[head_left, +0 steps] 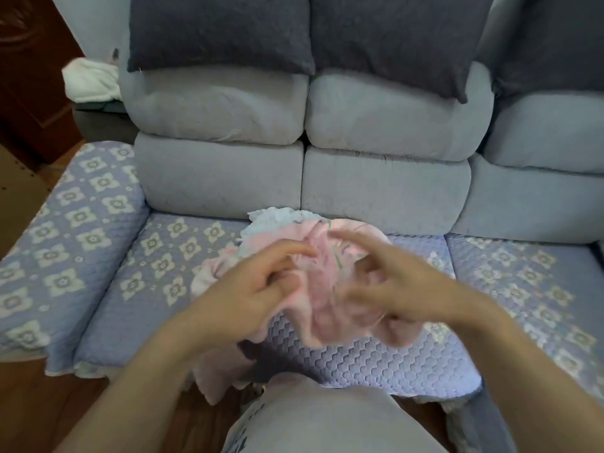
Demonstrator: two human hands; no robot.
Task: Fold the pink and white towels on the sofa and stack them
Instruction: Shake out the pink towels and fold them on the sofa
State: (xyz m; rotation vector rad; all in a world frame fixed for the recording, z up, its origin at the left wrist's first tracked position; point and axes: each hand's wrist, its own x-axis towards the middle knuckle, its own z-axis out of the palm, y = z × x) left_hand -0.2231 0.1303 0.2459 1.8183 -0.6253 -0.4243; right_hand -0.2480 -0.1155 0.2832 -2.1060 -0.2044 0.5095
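Count: one pink towel [322,299], one white towel [277,220], both bunched on the sofa [359,354] seat | Unclear: hands motion-blurred; white towel mostly behind pink | Fingers: left hand [258,282] and right hand [392,282] half-curled, gathering pink towel; firmness of grip could not be told.

Pink towel [322,305], white towel [277,220], lavender flower-patterned sofa cover [98,256], dark grey cushions [219,31].

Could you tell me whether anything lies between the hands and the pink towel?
Nothing visible does: the left hand and right hand are already in the bunched pink towel, with the white towel behind it.
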